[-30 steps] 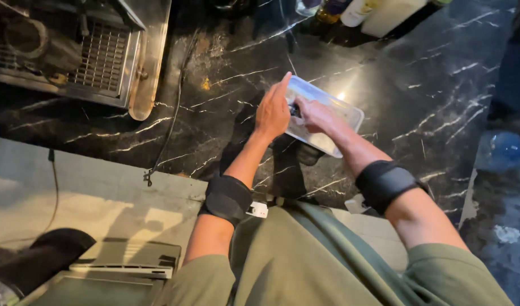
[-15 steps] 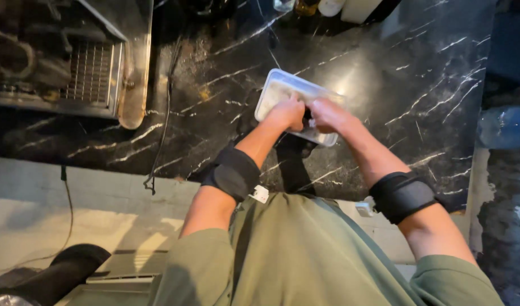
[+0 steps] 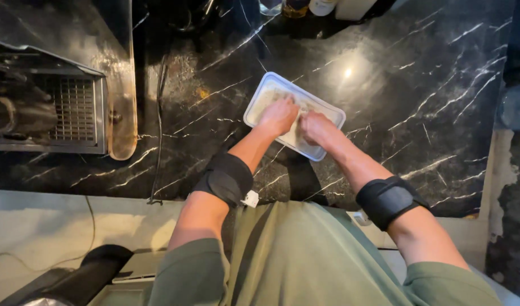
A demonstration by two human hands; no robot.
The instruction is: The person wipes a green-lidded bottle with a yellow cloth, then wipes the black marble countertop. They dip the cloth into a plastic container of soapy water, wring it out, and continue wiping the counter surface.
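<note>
Container: a shallow rectangular translucent white plastic container point(image 3: 294, 115) with rounded corners lies flat on the counter, turned at an angle to the counter's front edge, just ahead of the person's body.
Contents: something pale shows inside; what it is cannot be told.
Left hand: the left hand point(image 3: 278, 116) rests palm down on the nearer left part of the container, fingers curled loosely and pressed down into it; whether they have hold of anything cannot be told.
Right hand: the right hand point(image 3: 316, 127) lies on the nearer right part of the container, just beside the left hand, fingers bent inward; any grasp under them is hidden.
Forearms: each forearm wears a black fabric band point(image 3: 226, 179), and both arms come in from the lower edge of the view.
Clothing: an olive green short-sleeved shirt point(image 3: 305, 260) fills the lower middle.
Counter: a glossy black marble counter with white veins point(image 3: 418, 85) carries the container.
Left of the container: a stainless steel machine with a slotted drip grate point(image 3: 73, 110) stands well apart, and a thin black cable point(image 3: 158, 130) runs down the counter between the two.
Far edge: a few bottles and jars point(image 3: 305, 7) stand at the back, mostly cut off.
</note>
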